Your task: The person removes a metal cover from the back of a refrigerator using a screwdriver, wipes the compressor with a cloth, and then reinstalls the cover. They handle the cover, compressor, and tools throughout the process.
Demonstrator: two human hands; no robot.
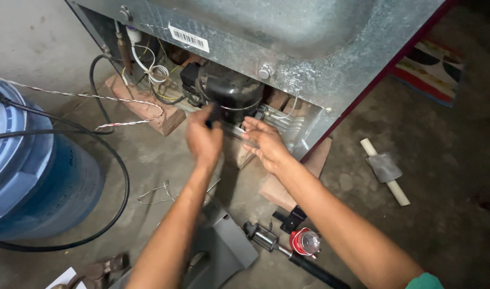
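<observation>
A grey panel (229,249) and a red-capped gauge (305,242) are lying on the concrete floor (448,160) nearest the viewer, below both forearms. A thin dark tool (226,127) is being gripped by the closed left hand (203,140), blurred, while its far end is being touched by the open fingers of the right hand (264,143). A black, rounded, glossy compressor (230,91) is being shown just beyond the hands, seated in the open bottom bay of the grey metal cabinet (309,53), ringed by wires.

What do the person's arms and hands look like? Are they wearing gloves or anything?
No gloves. The left hand and the right hand are both bare, with no rings or watch showing. Both forearms are bare too. Only a bit of green sleeve shows on the right arm, at the picture's bottom edge.
</observation>
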